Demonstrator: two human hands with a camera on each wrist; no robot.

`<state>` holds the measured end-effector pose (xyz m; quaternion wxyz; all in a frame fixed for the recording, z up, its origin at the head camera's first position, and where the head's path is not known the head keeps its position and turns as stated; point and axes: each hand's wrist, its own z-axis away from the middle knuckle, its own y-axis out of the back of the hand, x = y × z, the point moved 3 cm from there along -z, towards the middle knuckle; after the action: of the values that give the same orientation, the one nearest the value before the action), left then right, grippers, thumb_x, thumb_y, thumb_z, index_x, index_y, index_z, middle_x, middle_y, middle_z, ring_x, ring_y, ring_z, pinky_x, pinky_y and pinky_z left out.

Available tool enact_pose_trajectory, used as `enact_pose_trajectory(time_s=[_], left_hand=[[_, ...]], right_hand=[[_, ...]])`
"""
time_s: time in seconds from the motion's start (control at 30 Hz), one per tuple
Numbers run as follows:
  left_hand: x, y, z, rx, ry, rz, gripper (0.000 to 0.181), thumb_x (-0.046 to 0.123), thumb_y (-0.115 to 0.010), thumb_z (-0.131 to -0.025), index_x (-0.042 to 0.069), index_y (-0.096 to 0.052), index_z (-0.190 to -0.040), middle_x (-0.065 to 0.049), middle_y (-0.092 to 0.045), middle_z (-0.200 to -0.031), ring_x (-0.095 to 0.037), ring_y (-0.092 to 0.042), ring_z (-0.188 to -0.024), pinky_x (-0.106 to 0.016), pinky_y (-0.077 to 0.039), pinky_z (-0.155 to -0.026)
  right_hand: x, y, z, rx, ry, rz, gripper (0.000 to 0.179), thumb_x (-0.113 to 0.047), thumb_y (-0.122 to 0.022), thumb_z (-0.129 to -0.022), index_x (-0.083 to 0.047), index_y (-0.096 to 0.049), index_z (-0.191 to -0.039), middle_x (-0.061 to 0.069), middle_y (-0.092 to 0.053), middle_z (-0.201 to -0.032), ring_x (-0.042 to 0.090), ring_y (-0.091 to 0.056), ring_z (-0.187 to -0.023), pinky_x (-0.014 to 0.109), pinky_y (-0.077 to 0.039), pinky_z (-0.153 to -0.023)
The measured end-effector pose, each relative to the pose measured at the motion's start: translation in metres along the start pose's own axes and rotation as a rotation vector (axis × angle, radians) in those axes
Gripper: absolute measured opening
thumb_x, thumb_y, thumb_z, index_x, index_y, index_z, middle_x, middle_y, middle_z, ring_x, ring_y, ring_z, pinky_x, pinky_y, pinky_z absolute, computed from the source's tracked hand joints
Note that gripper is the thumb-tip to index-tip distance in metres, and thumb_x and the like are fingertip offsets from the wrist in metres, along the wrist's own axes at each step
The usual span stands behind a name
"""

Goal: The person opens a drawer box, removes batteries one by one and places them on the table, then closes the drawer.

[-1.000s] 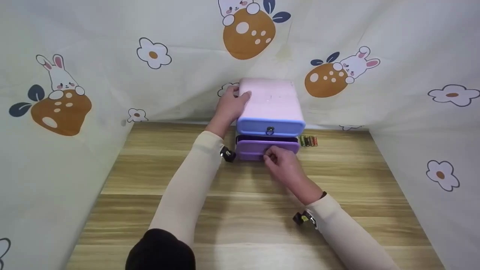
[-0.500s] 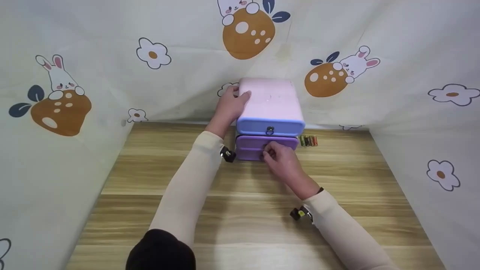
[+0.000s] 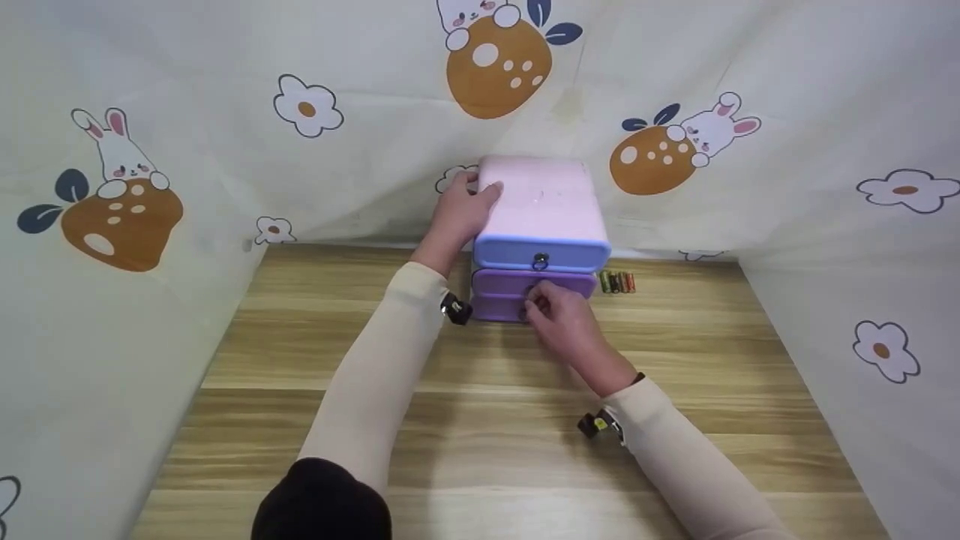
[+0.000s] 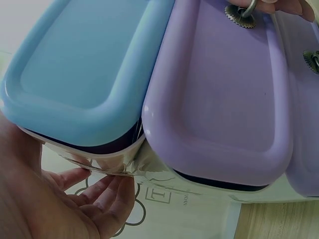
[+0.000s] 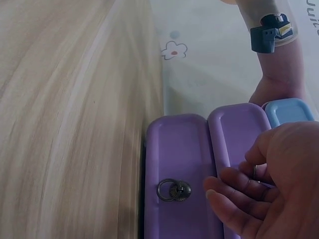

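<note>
Fingers (image 5: 239, 181) of the right hand (image 3: 571, 322) pinch the ring (image 4: 250, 7) on the upper purple drawer (image 4: 229, 89).

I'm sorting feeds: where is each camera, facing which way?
Head: head-worn, facing forward and down at the drawer unit; left hand, right hand show.
Left wrist: wrist-worn, facing drawer fronts; left hand, right fingertips show.
Right wrist: wrist-worn, facing tabletop and purple drawers; right hand, left forearm show.
Both wrist views share the blue drawer.
</note>
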<state>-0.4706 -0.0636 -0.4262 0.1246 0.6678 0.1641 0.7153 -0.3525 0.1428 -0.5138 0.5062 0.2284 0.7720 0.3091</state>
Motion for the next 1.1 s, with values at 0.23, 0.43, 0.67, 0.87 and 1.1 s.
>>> enact_pose_trajectory(time_s=[0.23, 0.43, 0.67, 0.87, 1.1], left_hand=[[-0.001, 0.0, 0.0, -0.001, -0.011, 0.009, 0.07, 0.055, -0.063, -0.11, 0.014, -0.047, -0.164, -0.012, -0.064, -0.147, -0.025, -0.064, -0.127, -0.041, -0.053, -0.106], [0.0, -0.001, -0.001, 0.001, -0.03, 0.005, 0.068, 0.053, -0.063, -0.11, 0.013, -0.048, -0.162, -0.012, -0.065, -0.146, -0.025, -0.064, -0.127, -0.04, -0.052, -0.107], [0.002, 0.0, 0.0, 0.001, -0.03, -0.007, 0.068, 0.052, -0.062, -0.11, 0.011, -0.047, -0.163, -0.013, -0.063, -0.15, -0.026, -0.063, -0.131, -0.04, -0.052, -0.108], [0.003, 0.0, -0.001, -0.013, -0.005, -0.004, 0.07, 0.055, -0.061, -0.11, 0.013, -0.046, -0.165, -0.011, -0.06, -0.154, -0.025, -0.061, -0.133, -0.041, -0.052, -0.11], [0.003, 0.001, -0.003, -0.015, 0.018, -0.02, 0.071, 0.056, -0.061, -0.11, 0.015, -0.046, -0.166, -0.009, -0.058, -0.158, -0.025, -0.057, -0.139, -0.042, -0.049, -0.114]], right_hand=[[0.001, 0.0, -0.001, 0.015, 0.005, -0.003, 0.005, -0.011, -0.073, -0.102, -0.01, -0.073, -0.098, 0.002, -0.074, -0.088, 0.019, -0.068, -0.079, 0.04, -0.06, -0.074], [0.002, 0.0, -0.001, 0.032, 0.033, -0.016, 0.004, -0.007, -0.073, -0.1, -0.01, -0.07, -0.099, 0.001, -0.072, -0.086, 0.017, -0.067, -0.078, 0.039, -0.058, -0.073], [0.003, 0.0, 0.006, 0.021, 0.022, -0.009, 0.015, -0.009, -0.079, -0.099, -0.012, -0.065, -0.104, 0.003, -0.075, -0.091, 0.018, -0.071, -0.081, 0.039, -0.061, -0.075], [0.01, -0.007, 0.019, -0.103, -0.021, 0.081, 0.016, -0.009, -0.078, -0.098, -0.008, -0.066, -0.108, 0.002, -0.068, -0.09, 0.02, -0.066, -0.08, 0.041, -0.06, -0.075], [0.017, -0.018, 0.03, -0.235, -0.037, 0.202, 0.029, -0.014, -0.075, -0.101, -0.002, -0.071, -0.127, 0.002, -0.062, -0.095, 0.023, -0.06, -0.085, 0.045, -0.057, -0.078]])
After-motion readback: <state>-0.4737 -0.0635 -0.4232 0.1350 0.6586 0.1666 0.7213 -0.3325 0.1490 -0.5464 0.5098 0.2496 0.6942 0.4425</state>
